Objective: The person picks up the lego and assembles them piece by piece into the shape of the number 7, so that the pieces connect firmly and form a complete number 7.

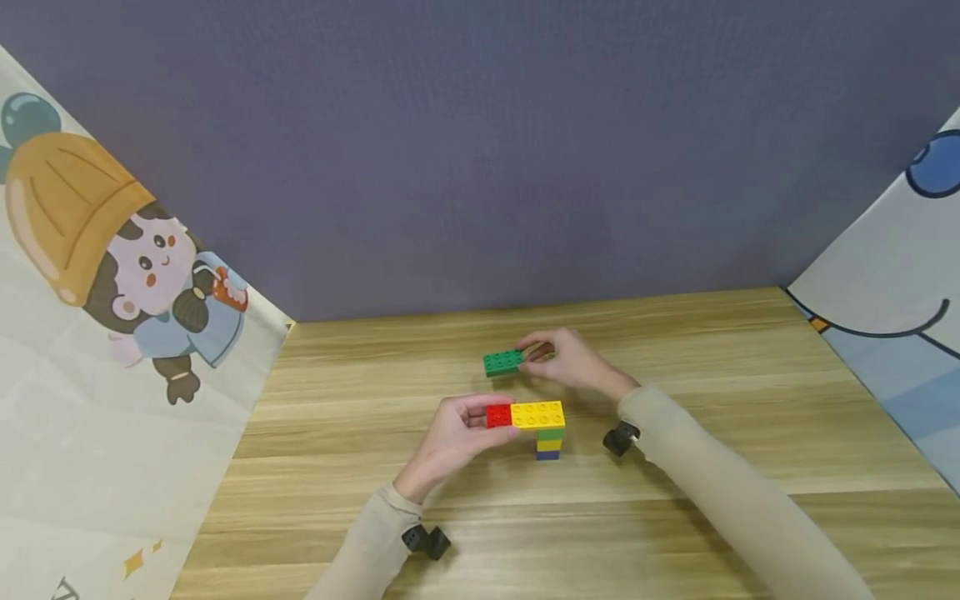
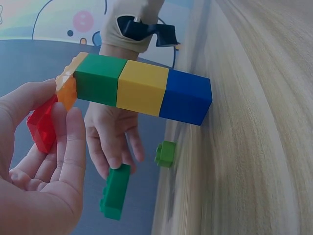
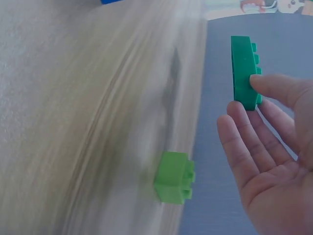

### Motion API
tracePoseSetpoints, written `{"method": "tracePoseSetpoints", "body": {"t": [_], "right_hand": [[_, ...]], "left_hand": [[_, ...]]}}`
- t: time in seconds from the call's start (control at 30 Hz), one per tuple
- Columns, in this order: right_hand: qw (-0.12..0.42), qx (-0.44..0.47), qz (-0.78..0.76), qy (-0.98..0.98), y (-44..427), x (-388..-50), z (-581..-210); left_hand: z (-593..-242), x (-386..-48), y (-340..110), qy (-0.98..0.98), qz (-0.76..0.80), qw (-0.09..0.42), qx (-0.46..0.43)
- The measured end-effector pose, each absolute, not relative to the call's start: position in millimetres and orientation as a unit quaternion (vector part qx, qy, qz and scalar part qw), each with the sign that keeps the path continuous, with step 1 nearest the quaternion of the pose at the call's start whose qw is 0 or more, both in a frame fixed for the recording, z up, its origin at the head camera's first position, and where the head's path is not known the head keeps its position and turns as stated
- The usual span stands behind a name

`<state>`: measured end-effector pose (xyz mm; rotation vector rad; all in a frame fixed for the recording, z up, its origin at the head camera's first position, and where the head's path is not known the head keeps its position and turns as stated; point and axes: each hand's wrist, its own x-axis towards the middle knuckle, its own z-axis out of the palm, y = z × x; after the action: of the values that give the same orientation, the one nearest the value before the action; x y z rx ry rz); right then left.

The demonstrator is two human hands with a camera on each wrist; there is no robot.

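My left hand (image 1: pixel 459 435) pinches a red block (image 1: pixel 498 416) between thumb and fingers. The red block lies against the left end of a long yellow block (image 1: pixel 538 414). That yellow block tops a small tower of a green block (image 2: pixel 100 78), a yellow block (image 2: pixel 143 88) and a blue block (image 2: pixel 187 97) at the bottom. It overhangs the tower to the left. Farther back, my right hand (image 1: pixel 572 360) holds a long dark green block (image 1: pixel 503 362) by one end, above the tabletop and apart from the tower.
A light green block (image 3: pixel 172 177) sits on the wooden table (image 1: pixel 360 467) near my right hand; the head view does not show it clearly. Behind the table rises a grey-blue panel (image 1: pixel 480 167), with printed cartoon panels on both sides.
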<state>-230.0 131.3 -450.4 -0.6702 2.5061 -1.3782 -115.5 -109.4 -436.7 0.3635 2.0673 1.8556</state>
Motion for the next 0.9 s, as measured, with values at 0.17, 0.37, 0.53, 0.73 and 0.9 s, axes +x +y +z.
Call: {"method": "tracePoseSetpoints", "body": {"t": [0.17, 0.37, 0.53, 0.73, 0.9], "right_hand": [[0.082, -0.244, -0.472, 0.843, 136.9, -222.6, -442.9], [0.068, -0.251, -0.481, 0.837, 143.4, -214.9, -436.0], [0.058, -0.255, -0.496, 0.828, 148.9, -207.3, -430.9], [0.046, -0.256, -0.511, 0.819, 155.1, -196.4, -425.7], [0.043, -0.251, -0.520, 0.815, 158.8, -187.8, -420.3]], "left_hand": [[-436.3, -115.6, -108.8, 0.728, 0.652, 0.169, 0.132], [-436.3, -114.9, -108.3, 0.734, 0.648, 0.160, 0.129], [-436.4, -114.4, -107.9, 0.735, 0.647, 0.159, 0.125], [-436.6, -114.5, -107.4, 0.732, 0.650, 0.161, 0.121], [-437.2, -114.7, -107.4, 0.730, 0.653, 0.163, 0.120]]}}
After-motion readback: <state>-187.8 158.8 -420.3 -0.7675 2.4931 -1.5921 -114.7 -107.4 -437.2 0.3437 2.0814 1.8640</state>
